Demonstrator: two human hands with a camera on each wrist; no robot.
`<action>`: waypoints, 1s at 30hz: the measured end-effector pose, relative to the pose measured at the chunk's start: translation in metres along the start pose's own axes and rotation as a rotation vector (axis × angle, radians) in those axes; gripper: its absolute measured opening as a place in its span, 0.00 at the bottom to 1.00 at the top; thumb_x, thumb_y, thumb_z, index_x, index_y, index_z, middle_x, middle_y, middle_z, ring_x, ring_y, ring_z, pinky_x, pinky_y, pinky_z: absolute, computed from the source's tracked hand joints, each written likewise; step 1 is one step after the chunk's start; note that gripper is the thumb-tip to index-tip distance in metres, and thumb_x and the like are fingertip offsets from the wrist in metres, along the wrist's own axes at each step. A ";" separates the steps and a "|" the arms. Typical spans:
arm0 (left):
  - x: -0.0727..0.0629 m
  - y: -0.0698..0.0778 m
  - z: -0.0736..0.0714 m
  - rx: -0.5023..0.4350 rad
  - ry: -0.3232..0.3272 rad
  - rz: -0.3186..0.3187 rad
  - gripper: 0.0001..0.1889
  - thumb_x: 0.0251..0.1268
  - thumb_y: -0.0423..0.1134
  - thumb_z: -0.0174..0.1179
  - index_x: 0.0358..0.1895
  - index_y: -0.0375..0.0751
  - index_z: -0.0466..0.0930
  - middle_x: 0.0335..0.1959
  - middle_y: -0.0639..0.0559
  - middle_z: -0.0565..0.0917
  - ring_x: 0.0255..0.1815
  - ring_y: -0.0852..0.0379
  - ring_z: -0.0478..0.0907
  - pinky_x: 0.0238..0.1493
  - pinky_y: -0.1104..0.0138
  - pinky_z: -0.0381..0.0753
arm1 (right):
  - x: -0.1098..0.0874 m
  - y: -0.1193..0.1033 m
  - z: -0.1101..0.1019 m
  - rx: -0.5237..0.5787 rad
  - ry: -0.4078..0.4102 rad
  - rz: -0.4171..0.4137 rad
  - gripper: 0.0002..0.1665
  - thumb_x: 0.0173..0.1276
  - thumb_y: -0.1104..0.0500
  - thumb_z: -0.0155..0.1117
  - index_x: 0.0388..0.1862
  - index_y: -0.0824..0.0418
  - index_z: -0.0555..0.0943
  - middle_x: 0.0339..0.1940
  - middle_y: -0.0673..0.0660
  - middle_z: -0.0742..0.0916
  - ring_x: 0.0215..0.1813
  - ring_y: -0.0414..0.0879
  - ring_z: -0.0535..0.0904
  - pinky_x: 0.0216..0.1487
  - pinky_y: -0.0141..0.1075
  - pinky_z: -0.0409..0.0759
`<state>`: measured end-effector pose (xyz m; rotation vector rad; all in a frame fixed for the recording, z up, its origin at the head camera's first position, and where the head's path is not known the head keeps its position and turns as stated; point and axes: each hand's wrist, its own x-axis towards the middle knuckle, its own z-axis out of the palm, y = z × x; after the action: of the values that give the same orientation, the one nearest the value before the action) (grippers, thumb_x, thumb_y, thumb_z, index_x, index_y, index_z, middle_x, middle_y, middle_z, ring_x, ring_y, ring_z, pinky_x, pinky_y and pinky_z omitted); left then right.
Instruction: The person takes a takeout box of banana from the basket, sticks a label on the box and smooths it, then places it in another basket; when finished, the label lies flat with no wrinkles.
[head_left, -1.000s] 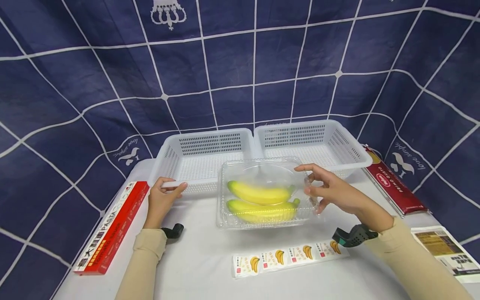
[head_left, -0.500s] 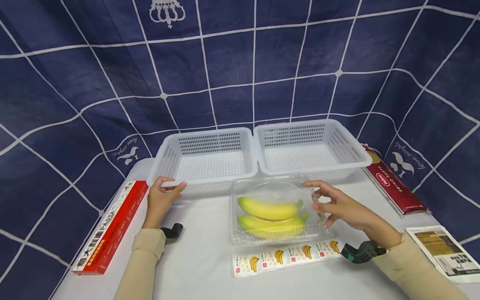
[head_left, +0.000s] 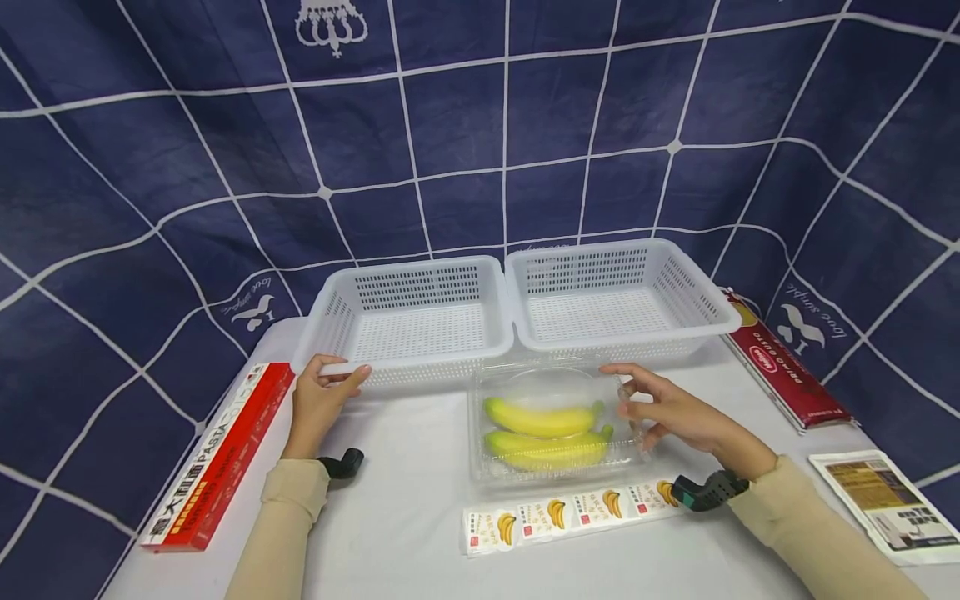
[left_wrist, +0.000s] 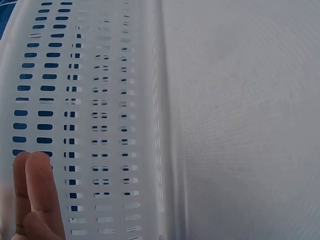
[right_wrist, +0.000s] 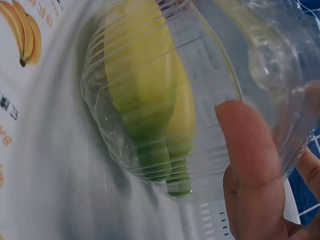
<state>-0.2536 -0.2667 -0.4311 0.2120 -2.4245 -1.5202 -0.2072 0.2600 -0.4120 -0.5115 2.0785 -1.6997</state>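
Observation:
Two bananas lie side by side inside a clear plastic clamshell box, in front of the baskets. My right hand grips the box's right end, with the thumb against the clear plastic in the right wrist view. At the left, my left hand holds the front left rim of a white perforated basket. Two of its fingertips show against the slotted wall in the left wrist view. A strip of banana labels lies in front of the box.
A second white basket stands beside the first. To the left lies a red and white pasta box. A red packet and a printed pouch lie at the right. A blue checked curtain hangs behind.
The box with the bananas has come nearer to me and somewhat to the right, away from the baskets, in my right hand. My left hand stays on the basket rim.

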 end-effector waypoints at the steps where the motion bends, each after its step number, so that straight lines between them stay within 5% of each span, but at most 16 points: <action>1: 0.000 0.000 0.000 0.001 -0.002 0.003 0.26 0.71 0.49 0.75 0.58 0.36 0.75 0.48 0.36 0.91 0.36 0.49 0.92 0.39 0.76 0.83 | 0.001 0.001 -0.001 0.005 -0.003 0.004 0.32 0.82 0.64 0.60 0.77 0.39 0.71 0.53 0.66 0.70 0.32 0.42 0.79 0.27 0.41 0.89; 14: -0.001 0.004 -0.002 0.026 -0.026 -0.034 0.30 0.72 0.52 0.74 0.62 0.36 0.73 0.52 0.34 0.89 0.38 0.49 0.92 0.40 0.78 0.82 | 0.008 0.008 -0.011 0.004 0.016 0.037 0.33 0.83 0.61 0.61 0.81 0.44 0.69 0.54 0.64 0.71 0.34 0.41 0.78 0.30 0.40 0.89; 22: -0.004 0.012 -0.003 0.051 -0.103 -0.098 0.37 0.77 0.53 0.69 0.78 0.40 0.64 0.61 0.29 0.84 0.45 0.44 0.91 0.43 0.74 0.81 | 0.005 0.005 -0.008 -0.060 0.049 0.043 0.40 0.82 0.60 0.63 0.87 0.58 0.60 0.61 0.71 0.72 0.42 0.47 0.79 0.34 0.42 0.89; 30: -0.017 0.023 -0.007 0.107 -0.211 -0.024 0.47 0.81 0.48 0.64 0.90 0.59 0.40 0.60 0.32 0.85 0.42 0.43 0.92 0.47 0.63 0.83 | -0.003 -0.003 -0.009 -0.263 0.170 -0.029 0.42 0.82 0.58 0.63 0.88 0.64 0.57 0.79 0.79 0.68 0.69 0.68 0.76 0.64 0.54 0.81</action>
<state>-0.2345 -0.2581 -0.4100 0.1067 -2.6800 -1.4922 -0.2097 0.2683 -0.4068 -0.4922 2.4464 -1.5402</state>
